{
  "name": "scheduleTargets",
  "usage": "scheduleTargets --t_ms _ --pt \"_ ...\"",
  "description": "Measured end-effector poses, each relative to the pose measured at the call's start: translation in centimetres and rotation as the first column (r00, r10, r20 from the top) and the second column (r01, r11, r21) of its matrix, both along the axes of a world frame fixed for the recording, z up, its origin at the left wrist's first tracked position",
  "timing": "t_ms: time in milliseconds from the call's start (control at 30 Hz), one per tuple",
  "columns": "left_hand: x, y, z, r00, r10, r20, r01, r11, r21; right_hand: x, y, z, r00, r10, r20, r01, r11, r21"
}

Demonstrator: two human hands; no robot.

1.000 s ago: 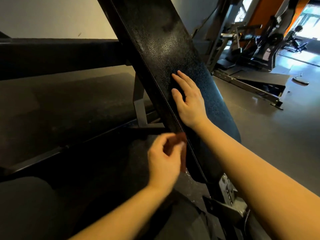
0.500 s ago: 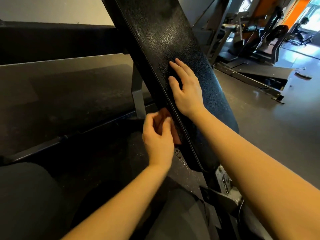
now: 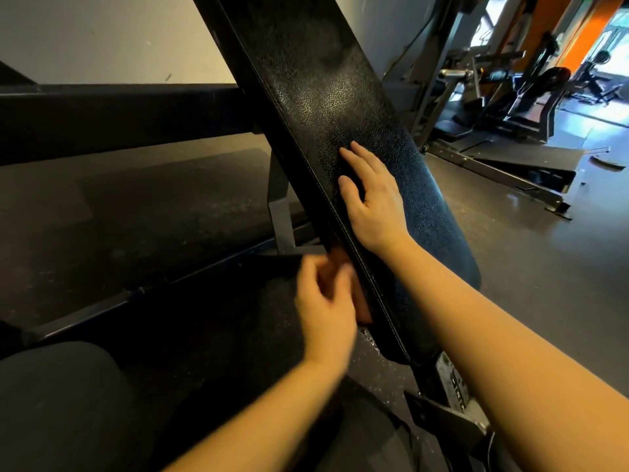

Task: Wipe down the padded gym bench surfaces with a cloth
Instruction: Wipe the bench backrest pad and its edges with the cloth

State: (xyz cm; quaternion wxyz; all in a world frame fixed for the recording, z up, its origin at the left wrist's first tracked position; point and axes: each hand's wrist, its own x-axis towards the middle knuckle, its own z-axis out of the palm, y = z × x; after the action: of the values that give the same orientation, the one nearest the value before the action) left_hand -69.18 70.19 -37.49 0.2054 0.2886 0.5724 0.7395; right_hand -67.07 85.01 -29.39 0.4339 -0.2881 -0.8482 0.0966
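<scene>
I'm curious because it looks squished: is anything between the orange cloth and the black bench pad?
Nothing visible is. The left hand holds the cloth right against the side edge of the pad. Only the right hand lies flat on the top face, so it covers that patch.

A gym: padded bench (image 3: 323, 97), weight machines (image 3: 503, 97) and rubber flooring (image 3: 510, 267) fill the room

Pale wall (image 3: 102, 39) behind; dark grey floor (image 3: 510, 274); weight machines (image 3: 517, 97) far right; orange pillar (image 3: 578, 35); bright daylight beyond.
</scene>
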Motion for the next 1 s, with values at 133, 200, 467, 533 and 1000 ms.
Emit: scheduleTargets --t_ms 133,200,467,533,1000 --pt "-1.0 -0.1 0.3 0.996 -0.072 -0.046 0.072 0.997 -0.001 0.1 0.1 0.0 1.000 0.004 0.004 -0.004 1.000 0.000" --pt "-6.3 3.2 4.1 0.989 0.071 -0.127 -0.066 0.997 0.040 0.1 0.0 0.0 1.000 0.005 0.004 -0.005 1.000 -0.004" --pt "-5.4 1.7 4.1 0.996 0.001 -0.090 0.000 1.000 0.010 0.0 -0.1 1.3 0.997 -0.038 0.064 0.038 0.999 0.012" --pt "-6.1 1.3 4.4 0.985 -0.069 -0.157 0.067 0.998 -0.017 -0.9 0.4 2.8 0.990 -0.099 0.101 0.094 0.994 0.055" --pt "-18.0 7.0 11.4 0.964 0.092 -0.251 -0.074 0.994 0.081 -10.8 5.5 8.7 0.994 0.008 0.111 -0.016 0.997 0.072"
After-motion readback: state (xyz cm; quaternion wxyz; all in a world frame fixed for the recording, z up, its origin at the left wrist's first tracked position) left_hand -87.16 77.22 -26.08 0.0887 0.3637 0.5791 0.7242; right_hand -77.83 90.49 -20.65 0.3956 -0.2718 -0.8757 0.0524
